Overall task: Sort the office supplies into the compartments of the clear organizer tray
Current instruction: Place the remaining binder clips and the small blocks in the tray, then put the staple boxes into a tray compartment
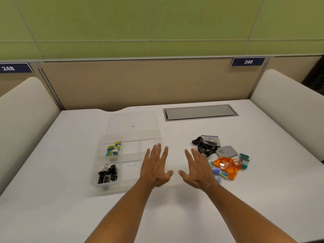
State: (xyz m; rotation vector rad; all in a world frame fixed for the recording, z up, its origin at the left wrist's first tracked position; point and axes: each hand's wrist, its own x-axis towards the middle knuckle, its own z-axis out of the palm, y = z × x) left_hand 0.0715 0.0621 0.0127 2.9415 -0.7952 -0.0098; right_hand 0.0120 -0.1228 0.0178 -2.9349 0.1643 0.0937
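Both the left hand [155, 168] and right hand [197, 170] hover flat, fingers spread wide, holding nothing. The clear tray [105, 187] sits left on the bench [52, 199], holding binder clips [107, 174] and small boxes [113, 150], possibly staples. The unsorted pile [225, 160] lies just right of the right hand.

Two numbered signs face you on the desk partition.
You have a dark blue sign [15, 68] reading "248" at far left, and a matching sign [248, 61] reading "249" at upper right. Print on the supplies is too small to read.

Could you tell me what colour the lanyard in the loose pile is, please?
Orange: the lanyard, head view.
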